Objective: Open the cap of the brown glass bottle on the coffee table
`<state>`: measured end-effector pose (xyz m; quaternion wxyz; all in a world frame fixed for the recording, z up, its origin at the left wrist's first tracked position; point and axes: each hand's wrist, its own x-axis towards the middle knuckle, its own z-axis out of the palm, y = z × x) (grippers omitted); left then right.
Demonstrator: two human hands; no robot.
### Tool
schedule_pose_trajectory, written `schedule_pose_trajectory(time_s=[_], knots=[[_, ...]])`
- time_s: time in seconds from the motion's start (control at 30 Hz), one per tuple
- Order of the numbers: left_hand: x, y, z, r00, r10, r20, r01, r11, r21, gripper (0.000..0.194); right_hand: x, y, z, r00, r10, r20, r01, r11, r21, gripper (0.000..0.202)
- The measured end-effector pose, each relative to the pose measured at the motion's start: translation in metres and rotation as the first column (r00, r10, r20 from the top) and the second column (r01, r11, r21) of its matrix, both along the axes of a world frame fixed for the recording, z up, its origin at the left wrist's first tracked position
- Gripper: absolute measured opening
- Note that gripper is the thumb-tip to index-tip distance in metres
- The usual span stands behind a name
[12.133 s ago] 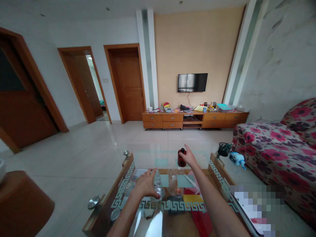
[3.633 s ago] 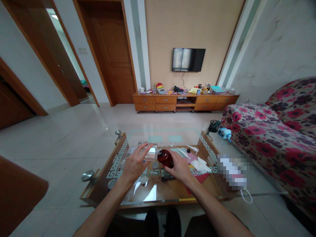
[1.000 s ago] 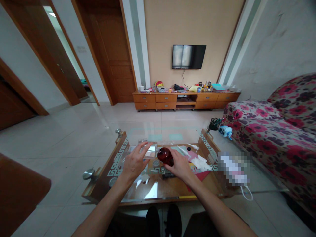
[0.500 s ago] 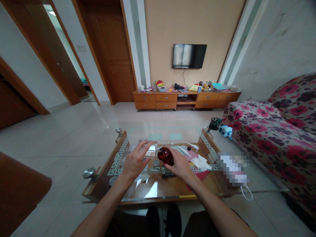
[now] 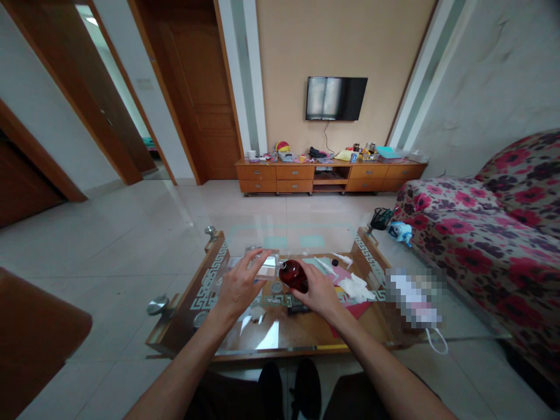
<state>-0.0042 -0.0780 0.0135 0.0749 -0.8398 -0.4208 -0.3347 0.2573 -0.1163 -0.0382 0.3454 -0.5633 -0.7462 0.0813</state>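
My left hand (image 5: 242,284) is closed around the side of a clear, box-like container (image 5: 269,266) above the glass coffee table (image 5: 245,350). My right hand (image 5: 320,290) grips a dark brown bottle (image 5: 292,275), tilted over to the left. The bottle's uncapped mouth meets the right side of the clear container, and whether liquid is flowing is too small to tell. Beyond my right hand lies a small black cap (image 5: 335,263). Crumpled white tissue (image 5: 357,287) is to its right.
A blurred-out item with a white cord (image 5: 438,343) lies at the table's right side. A blue-and-white object (image 5: 399,232) and a black mesh holder (image 5: 381,218) stand at the far right corner. A flowered sofa (image 5: 490,216) borders the right. Metal knobs (image 5: 158,306) edge the left.
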Motion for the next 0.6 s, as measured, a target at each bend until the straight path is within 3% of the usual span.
schedule_pose_trajectory(time_s=[0.6], knots=[[-0.0007,0.0003,-0.0005,1.0,-0.001,-0.001,0.001,1.0,0.014,0.077,0.0,-0.0002,-0.0021,1.0,-0.014,0.009,0.014,1.0,0.013,0.081]])
